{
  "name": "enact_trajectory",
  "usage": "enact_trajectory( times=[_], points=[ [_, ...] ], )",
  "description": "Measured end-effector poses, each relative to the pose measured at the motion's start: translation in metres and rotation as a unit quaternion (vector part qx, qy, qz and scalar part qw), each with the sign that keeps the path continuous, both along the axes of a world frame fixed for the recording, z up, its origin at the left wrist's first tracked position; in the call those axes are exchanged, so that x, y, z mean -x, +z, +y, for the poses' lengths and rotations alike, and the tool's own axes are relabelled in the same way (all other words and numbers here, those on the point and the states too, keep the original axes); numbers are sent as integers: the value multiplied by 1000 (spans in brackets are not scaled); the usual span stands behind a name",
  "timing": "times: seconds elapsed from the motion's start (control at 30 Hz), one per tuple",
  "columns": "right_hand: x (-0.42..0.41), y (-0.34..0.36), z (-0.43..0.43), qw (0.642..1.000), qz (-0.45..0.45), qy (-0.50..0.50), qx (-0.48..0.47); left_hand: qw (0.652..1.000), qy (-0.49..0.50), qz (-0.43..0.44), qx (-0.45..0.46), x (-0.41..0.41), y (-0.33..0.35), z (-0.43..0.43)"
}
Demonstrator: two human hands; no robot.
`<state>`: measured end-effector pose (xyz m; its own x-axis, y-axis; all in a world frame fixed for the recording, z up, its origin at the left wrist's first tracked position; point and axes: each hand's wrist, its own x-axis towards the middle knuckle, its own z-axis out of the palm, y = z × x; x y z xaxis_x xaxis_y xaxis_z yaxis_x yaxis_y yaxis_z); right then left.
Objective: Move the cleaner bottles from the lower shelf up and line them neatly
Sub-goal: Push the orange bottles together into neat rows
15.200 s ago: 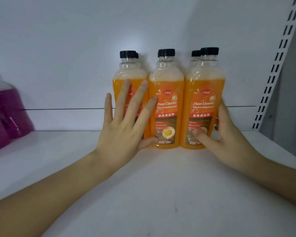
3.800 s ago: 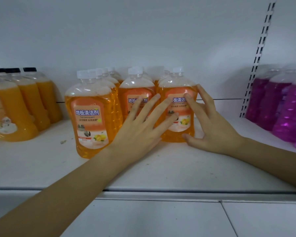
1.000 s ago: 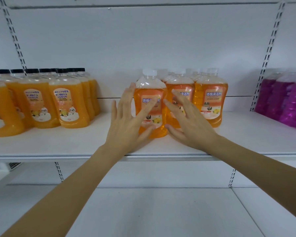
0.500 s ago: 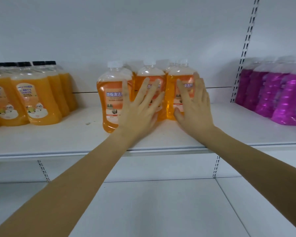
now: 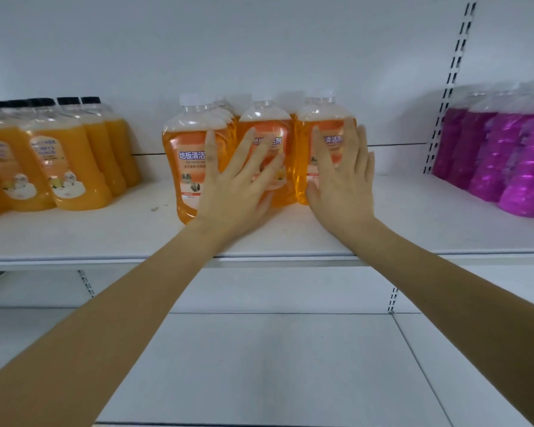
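Several clear white-capped bottles of orange floor cleaner stand in three rows on the upper shelf (image 5: 74, 238). The left front bottle (image 5: 185, 167) stands nearer the shelf edge than the middle bottle (image 5: 267, 127) and the right bottle (image 5: 327, 124). My left hand (image 5: 238, 186) presses flat, fingers spread, against the middle bottle's front. My right hand (image 5: 342, 177) lies flat with straight fingers against the right bottle's front. Neither hand grips anything.
Black-capped orange bottles (image 5: 74, 167) fill the shelf's left end. Purple bottles (image 5: 506, 158) stand past the slotted upright (image 5: 444, 97) on the right. The lower shelf (image 5: 275, 365) spreads below my forearms.
Both hands stay flat on the bottle fronts. The middle and right bottles sit a little further back than half a second ago. The view has shifted slightly.
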<state>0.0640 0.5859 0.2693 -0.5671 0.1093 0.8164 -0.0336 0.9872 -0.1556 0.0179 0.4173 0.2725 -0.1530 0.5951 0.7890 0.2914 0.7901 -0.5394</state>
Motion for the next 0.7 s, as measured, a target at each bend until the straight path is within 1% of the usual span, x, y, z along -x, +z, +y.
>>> enact_trajectory(
  times=[0.07,0.13,0.17,0.23,0.27,0.37,0.5,0.6,0.7],
  points=[
    [-3,1,-1,997,65,30,-32,999,-36,13,-1,-6,4,-8],
    [-6,4,-4,987,111,97,-68,996,-85,23,23,-12,13,-26],
    [-8,6,-7,978,128,133,-100,993,-115,11,39,-16,20,-39],
    [-12,8,-22,958,135,189,-168,983,-163,-26,74,-22,33,-69],
    [-12,8,-33,948,130,210,-199,981,-170,-36,89,-24,38,-86],
    [-8,13,-80,927,122,262,-240,983,-135,-49,117,-21,46,-139],
    [12,22,-152,911,121,293,-265,990,-78,-71,96,-11,42,-216],
    [36,25,-205,903,117,305,-280,991,-45,-90,85,3,36,-272],
    [63,25,-253,905,97,303,-281,990,-29,-110,82,23,33,-317]
  ],
)
